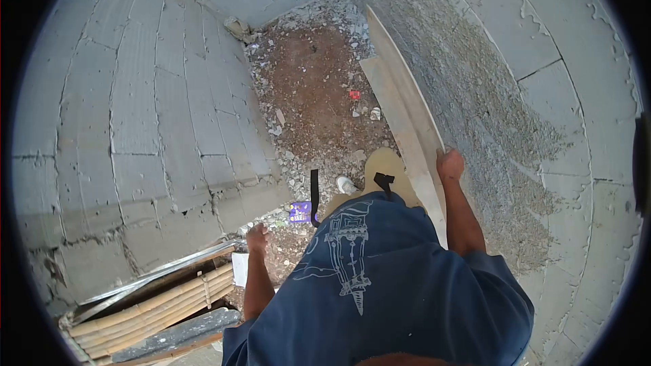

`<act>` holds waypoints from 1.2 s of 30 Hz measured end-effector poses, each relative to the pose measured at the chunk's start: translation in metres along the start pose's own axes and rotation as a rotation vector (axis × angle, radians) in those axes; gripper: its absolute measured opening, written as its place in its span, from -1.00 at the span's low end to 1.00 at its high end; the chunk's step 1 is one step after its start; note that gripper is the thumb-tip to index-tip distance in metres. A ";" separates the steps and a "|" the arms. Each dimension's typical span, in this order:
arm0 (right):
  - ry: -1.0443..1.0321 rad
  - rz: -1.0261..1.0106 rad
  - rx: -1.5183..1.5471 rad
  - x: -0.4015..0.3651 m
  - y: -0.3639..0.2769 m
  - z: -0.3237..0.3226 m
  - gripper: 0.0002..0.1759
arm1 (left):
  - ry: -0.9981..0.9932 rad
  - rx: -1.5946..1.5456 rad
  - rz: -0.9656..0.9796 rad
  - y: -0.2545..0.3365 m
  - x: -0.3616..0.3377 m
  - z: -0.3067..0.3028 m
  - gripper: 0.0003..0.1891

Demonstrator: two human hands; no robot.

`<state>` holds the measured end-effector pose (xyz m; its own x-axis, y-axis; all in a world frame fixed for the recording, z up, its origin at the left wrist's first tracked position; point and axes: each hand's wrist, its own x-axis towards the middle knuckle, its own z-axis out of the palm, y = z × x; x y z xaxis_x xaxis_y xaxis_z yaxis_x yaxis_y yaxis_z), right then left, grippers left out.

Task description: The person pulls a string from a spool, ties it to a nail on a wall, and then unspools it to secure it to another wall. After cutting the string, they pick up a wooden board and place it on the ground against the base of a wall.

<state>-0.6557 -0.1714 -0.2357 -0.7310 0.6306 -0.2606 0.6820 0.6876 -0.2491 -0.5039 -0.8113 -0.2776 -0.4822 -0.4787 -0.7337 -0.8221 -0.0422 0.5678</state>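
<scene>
A long pale wooden board [413, 118] leans on edge along the right wall, beside my legs. My right hand [450, 164] is closed around its upper edge, near the rough plaster. Behind this board shows the face of a second wooden panel [380, 81], partly overlapped. My left hand [258, 237] hangs low at my left side, fingers curled in, with nothing visible in it. Close to it on the ground lies a purple packet [300, 212].
Grey block walls [149, 81] close in the narrow space. Rubble and a small red scrap [354, 95] litter the dirt floor [312, 61]. Bamboo poles [156, 308] and a metal strip [163, 264] lie at lower left. Rough plaster [468, 68] coats part of the right wall.
</scene>
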 end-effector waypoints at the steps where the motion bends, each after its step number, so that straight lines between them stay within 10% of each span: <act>1: 0.000 0.019 0.003 0.018 -0.019 0.006 -0.49 | 0.007 -0.029 0.104 0.050 0.018 0.004 -0.63; 8: -0.012 0.058 0.007 0.200 -0.161 0.113 -0.47 | -0.035 0.164 0.291 0.304 0.081 0.098 -0.53; 17: -0.180 -0.085 0.341 0.523 -0.339 0.335 -0.48 | -0.347 1.148 0.080 0.181 0.197 0.141 -0.58; 20: -0.315 -0.028 0.574 0.612 -0.366 0.405 -0.52 | -0.022 0.923 -0.413 0.262 0.230 0.227 -0.58; 30: -0.488 0.065 0.693 0.743 -0.372 0.560 -0.51 | 0.092 1.019 -0.453 0.430 0.322 0.261 -0.58; 34: -0.383 0.079 0.262 0.768 -0.389 0.539 -0.55 | 0.068 1.071 -0.413 0.460 0.331 0.227 -0.58; 36: 0.107 -0.048 0.092 0.755 -0.396 0.537 -0.50 | 0.014 1.098 -0.338 0.469 0.336 0.192 -0.57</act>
<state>-1.4660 -0.1607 -0.8350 -0.7573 0.6364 -0.1464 0.6421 0.6849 -0.3443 -1.1096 -0.8232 -0.3298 -0.1889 -0.5983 -0.7787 -0.7325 0.6140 -0.2941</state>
